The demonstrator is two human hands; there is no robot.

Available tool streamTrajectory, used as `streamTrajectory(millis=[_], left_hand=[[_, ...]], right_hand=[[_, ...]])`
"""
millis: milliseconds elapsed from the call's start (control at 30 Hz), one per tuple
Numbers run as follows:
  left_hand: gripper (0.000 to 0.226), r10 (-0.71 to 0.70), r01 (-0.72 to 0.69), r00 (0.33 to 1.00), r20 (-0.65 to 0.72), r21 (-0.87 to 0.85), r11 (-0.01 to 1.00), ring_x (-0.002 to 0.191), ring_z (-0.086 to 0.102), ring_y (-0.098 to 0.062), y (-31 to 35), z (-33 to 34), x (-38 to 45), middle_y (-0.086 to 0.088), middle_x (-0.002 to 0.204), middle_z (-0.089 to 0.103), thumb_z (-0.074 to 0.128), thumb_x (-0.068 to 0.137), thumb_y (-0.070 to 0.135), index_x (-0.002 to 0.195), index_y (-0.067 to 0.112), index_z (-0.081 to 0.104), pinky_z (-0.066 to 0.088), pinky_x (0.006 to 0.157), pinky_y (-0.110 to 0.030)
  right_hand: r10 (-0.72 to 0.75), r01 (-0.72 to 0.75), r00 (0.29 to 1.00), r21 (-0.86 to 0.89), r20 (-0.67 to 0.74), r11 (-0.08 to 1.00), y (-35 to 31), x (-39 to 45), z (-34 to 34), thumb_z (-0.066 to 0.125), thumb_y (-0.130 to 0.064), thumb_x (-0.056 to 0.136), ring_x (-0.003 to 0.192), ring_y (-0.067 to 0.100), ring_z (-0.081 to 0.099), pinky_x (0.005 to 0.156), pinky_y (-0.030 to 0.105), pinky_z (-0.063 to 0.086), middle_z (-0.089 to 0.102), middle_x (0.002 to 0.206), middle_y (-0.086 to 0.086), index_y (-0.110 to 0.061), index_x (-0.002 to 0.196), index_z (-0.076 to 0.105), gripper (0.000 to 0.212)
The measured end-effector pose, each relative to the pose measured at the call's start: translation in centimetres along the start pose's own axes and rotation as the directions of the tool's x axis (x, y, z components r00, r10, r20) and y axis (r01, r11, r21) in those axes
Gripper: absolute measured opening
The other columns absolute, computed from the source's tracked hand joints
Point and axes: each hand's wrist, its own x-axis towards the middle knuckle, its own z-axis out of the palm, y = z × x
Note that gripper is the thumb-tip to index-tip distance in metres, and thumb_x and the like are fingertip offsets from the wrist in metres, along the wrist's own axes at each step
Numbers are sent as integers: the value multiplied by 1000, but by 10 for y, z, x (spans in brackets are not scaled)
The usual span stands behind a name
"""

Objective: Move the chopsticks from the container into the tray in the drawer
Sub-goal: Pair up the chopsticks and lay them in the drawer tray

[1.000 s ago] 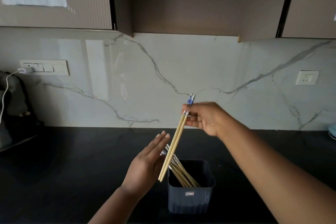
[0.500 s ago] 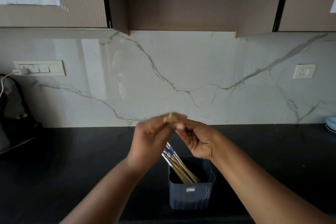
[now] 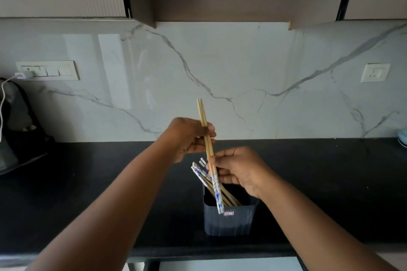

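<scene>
The step in hand is the taking out: the left hand and the right hand both grip one pair of chopsticks, held almost upright above the container. More chopsticks lean in the container toward 11 o'clock. The drawer and its tray are not visible. Next, I think, the pair must travel down toward 6 o'clock.

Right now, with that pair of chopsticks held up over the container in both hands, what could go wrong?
1. The held pair is pinched lightly by the left hand and right hand; one stick might slip out.
2. Its patterned ends hang close to the chopsticks leaning in the container; lowering them might knock those or tip it.
3. The drawer is barely in view, so the tray's position is unconfirmed.
</scene>
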Motion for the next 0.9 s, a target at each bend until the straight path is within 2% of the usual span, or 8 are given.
streamTrajectory(millis=[233,333,433,500,567,700,800,900], left_hand=[[8,-191,195,980,52,-76,978,70,73,-20,-62,3,-8,-13,80,74,63,89,5,92,-1,67,61,64,-32],[16,-114,121,988,108,-59,991,74,71,-17,-74,3,-12,-10,84,73,67,86,17,94,3,66,59,75,-32],[48,86,-95,995,44,255,962,88,65,-5,-99,-7,-15,0,96,74,65,78,61,94,16,72,49,83,-22],[51,229,-220,973,1,286,933,96,60,8,-124,-14,-24,17,100,70,48,76,72,94,30,70,44,89,-14],[67,238,-202,969,-69,333,921,125,49,-3,-159,-24,-24,12,126,61,38,76,75,121,30,62,35,109,-28],[93,90,-70,996,28,865,498,149,0,-23,-220,-34,-16,-3,161,16,18,81,82,153,22,19,0,120,-46],[96,-1,-65,998,67,971,230,148,-14,-24,-254,-30,-8,-5,163,-3,11,80,80,154,18,3,-9,117,-43],[93,-67,-28,997,35,994,109,147,-15,-25,-279,-30,-5,-7,162,-7,11,85,75,154,14,-1,-10,118,-44]], right_hand=[[119,-113,993,-163,24,980,41,-7,-4,76,-7,79,71,23,74,60,30,58,76,80,14,0,89,72,12],[75,-66,996,-201,38,977,48,-11,-10,73,-2,81,58,14,70,50,23,54,73,73,13,4,87,71,8],[38,-7,997,-387,73,922,75,-23,-26,77,-9,77,57,10,67,51,22,53,73,65,7,-6,78,76,3],[73,32,986,-600,149,799,110,-35,-38,78,-20,76,58,8,63,54,26,51,73,68,6,-14,74,77,6],[195,55,952,-760,235,648,151,-49,-47,74,-28,77,54,1,56,55,25,46,69,62,-4,-23,70,75,9],[452,85,849,-914,275,396,230,-71,-50,56,-24,79,51,3,47,50,22,36,51,50,-10,-29,50,56,29],[535,100,809,-953,245,286,272,-75,-52,51,-13,79,59,16,48,53,27,37,52,62,-4,-15,67,66,19],[588,90,785,-975,194,202,293,-73,-54,49,-9,79,55,13,47,53,24,38,52,61,-6,-17,62,59,21]])
